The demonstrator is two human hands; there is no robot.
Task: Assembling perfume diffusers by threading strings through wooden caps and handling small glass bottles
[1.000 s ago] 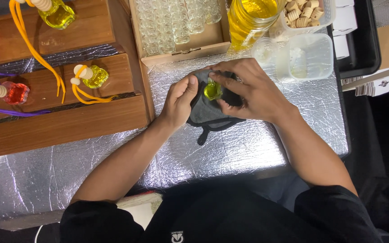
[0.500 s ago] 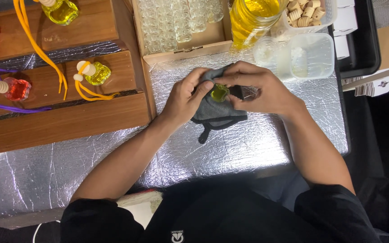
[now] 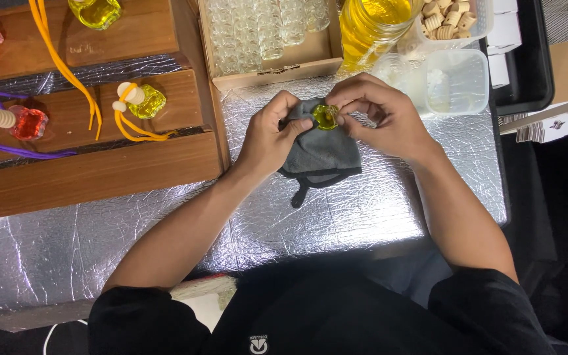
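Both forearms reach forward from the bottom of the view and meet over the middle of the tabletop (image 3: 363, 217), which is covered in crinkled silver foil. The left hand (image 3: 267, 138) lies palm down with its wrist bent slightly inward, its fingers closed on a dark grey cloth (image 3: 320, 154) and its thumb pressed against a small bottle of yellow liquid (image 3: 326, 117). The right hand (image 3: 382, 118) curls in from the other side, thumb and forefinger pinched together on the same small bottle, the remaining fingers folded under. The bottle sits between the two hands, on the upper edge of the cloth, and a loose corner of the cloth trails down onto the foil toward the person.

To the left stands a stepped wooden rack (image 3: 93, 164) carrying small bottles: a yellow one with a wooden cap and orange cord (image 3: 141, 102), a red one with purple cord (image 3: 24, 121), and others at the top edge. Behind the hands is a shallow cardboard box of empty clear glass bottles (image 3: 264, 33), a large jar of yellow liquid (image 3: 373, 23), a clear plastic tub (image 3: 458, 82) and a tub of wooden caps (image 3: 451, 20). The floor at right is dark.
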